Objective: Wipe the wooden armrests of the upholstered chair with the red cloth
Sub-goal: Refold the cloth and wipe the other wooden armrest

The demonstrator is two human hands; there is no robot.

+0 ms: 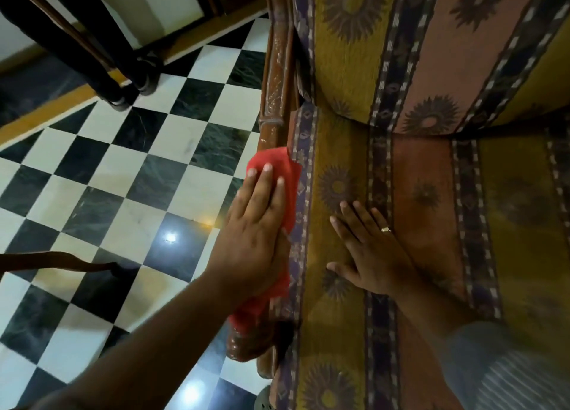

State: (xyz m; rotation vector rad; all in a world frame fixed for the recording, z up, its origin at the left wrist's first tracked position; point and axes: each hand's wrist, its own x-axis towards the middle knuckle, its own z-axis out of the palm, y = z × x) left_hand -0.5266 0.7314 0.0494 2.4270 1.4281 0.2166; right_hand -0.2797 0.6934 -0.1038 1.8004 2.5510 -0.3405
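1. The left hand (256, 221) lies flat, fingers spread, pressing the crumpled red cloth (277, 175) onto the glossy brown wooden armrest (275, 79). It is not clenched around the cloth; the palm pins it down, and red fabric shows past the fingertips and again below the wrist.
2. The right hand (370, 249), a ring on one finger, rests open and empty on the patterned yellow, purple and terracotta upholstered seat cushion (431, 209), just beside the left hand, apparently as a brace.
3. My reading is that the wiping is in its early or middle part: the cloth sits midway along this armrest, with bare wood running on beyond the fingertips and the rounded front knob (246, 345) showing behind the wrist.
4. Whether the stretch beyond the fingertips is already clean cannot be told; pale flecks on it may be dust or worn finish.
5. The chair's other armrest is out of view past the right hand, so its state is unknown.
6. The wood directly under the palm is hidden, and the black-and-white chequered floor (123, 178) lies outward of the left hand.
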